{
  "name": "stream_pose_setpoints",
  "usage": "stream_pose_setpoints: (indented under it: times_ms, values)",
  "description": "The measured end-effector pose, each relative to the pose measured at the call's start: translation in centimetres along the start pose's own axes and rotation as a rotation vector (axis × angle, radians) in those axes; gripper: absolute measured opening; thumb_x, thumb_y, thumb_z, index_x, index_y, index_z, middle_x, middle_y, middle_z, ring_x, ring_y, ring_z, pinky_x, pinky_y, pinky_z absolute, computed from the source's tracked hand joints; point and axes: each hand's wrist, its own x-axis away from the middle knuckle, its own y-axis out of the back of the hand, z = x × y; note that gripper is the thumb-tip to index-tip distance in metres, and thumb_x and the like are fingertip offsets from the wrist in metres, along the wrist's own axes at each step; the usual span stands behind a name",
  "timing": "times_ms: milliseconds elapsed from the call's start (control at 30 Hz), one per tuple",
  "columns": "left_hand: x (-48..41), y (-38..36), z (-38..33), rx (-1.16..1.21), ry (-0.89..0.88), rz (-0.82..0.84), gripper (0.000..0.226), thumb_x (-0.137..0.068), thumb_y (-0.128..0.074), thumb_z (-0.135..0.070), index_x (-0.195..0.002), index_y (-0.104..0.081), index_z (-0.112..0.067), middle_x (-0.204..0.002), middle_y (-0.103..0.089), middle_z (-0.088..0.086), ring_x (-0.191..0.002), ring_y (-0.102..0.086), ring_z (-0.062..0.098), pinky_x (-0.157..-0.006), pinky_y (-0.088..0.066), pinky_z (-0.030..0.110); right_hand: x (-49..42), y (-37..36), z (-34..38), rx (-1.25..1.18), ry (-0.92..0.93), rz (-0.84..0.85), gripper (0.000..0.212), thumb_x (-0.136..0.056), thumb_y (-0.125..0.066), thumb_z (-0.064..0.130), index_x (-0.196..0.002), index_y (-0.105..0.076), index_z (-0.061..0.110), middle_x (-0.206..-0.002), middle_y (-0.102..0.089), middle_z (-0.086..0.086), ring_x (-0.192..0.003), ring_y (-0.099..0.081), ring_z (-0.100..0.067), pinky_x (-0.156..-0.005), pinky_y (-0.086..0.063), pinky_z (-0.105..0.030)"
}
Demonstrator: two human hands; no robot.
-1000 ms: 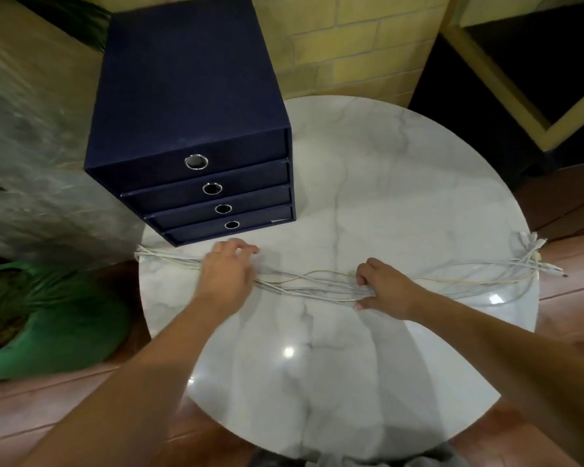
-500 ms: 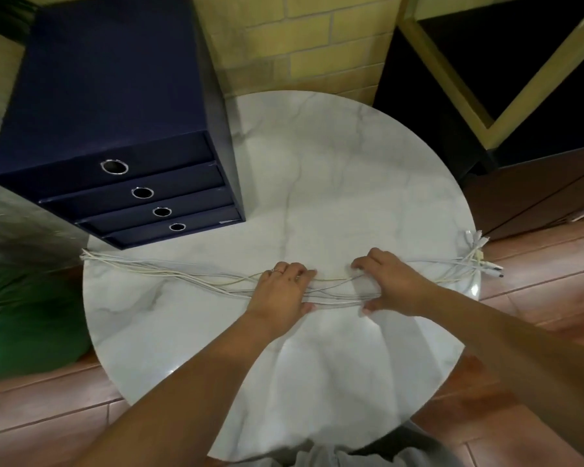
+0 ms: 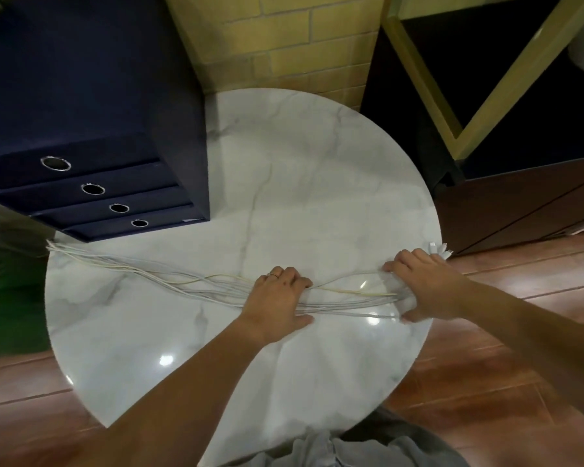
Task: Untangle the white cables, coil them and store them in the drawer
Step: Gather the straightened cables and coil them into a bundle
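**Thin white cables: light, floppy, and best taken in the middle**

Far out to the left of the fingers, the loose ends of the white cables [image 3: 169,281] are fanned at the rim of the marble table [image 3: 284,146], just in front of the navy drawer unit [image 3: 91,197], whose four drawers are all closed. From there the strands are laid across the tabletop and drawn together under the left hand [image 3: 277,298]. Its fingers are curled down over the far side of the bundle and its thumb is tucked against the near side, so the cables are gripped there.

Between the two hands the strands are seen crossing one another, one yellowish one included.

The right hand [image 3: 429,288] is arched over the same bundle, but whether anything is actually pinched under it can't be told. Just past its knuckles, the plugs [image 3: 439,249] are hung over the table edge.

Handling guess: very light, limp stuff that probably slides easily on polished marble and snags on itself. A hold near the plugs is probably best, with one strand taken at a time.
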Motion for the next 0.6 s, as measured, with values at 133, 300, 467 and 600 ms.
stream_pose_setpoints:
  times_ms: [133,300,467,600]
  values:
    - [-0.8,-0.7,-2.1,-0.012,0.029,-0.016,0.065,-0.082,-0.057,-0.061,-0.137,-0.042,-0.029,-0.130,-0.044,-0.004,-0.122,-0.040,0.019,-0.102,-0.036,0.035,0.7,-0.3,-1.6,-0.008,0.025,-0.001,0.086,-0.068,-0.068,0.056,-0.138,-0.029,0.028,-0.130,-0.035,0.006,-0.118,-0.034,-0.015,-0.101,-0.032,-0.032]
    - [-1.6,-1.3,-4.0,-0.005,0.034,-0.037,0.061,-0.084,-0.056,-0.060,-0.135,-0.044,-0.028,-0.130,-0.046,-0.004,-0.121,-0.041,0.019,-0.101,-0.036,0.034,1.0,-0.5,-2.7,-0.008,0.061,-0.017,0.066,-0.076,-0.063,0.054,-0.131,-0.038,0.026,-0.125,-0.041,0.007,-0.116,-0.037,-0.014,-0.102,-0.031,-0.030]
    - [-2.1,-2.1,-5.6,0.057,0.069,-0.048,0.060,-0.083,-0.058,-0.061,-0.131,-0.046,-0.028,-0.126,-0.050,-0.005,-0.119,-0.043,0.018,-0.100,-0.033,0.033,0.7,-1.0,-2.9,-0.021,0.082,-0.072,0.044,-0.082,-0.060,0.048,-0.117,-0.048,0.025,-0.116,-0.047,0.007,-0.110,-0.040,-0.015,-0.095,-0.032,-0.029]
    - [-2.6,-2.8,-6.9,0.059,0.084,-0.055,0.042,-0.092,-0.051,-0.050,-0.125,-0.050,-0.024,-0.123,-0.053,-0.003,-0.117,-0.045,0.019,-0.097,-0.033,0.032,0.6,-1.3,-2.9,0.044,0.088,-0.114,0.030,-0.088,-0.054,0.046,-0.108,-0.052,0.023,-0.109,-0.049,0.005,-0.106,-0.044,-0.018,-0.090,-0.032,-0.031]
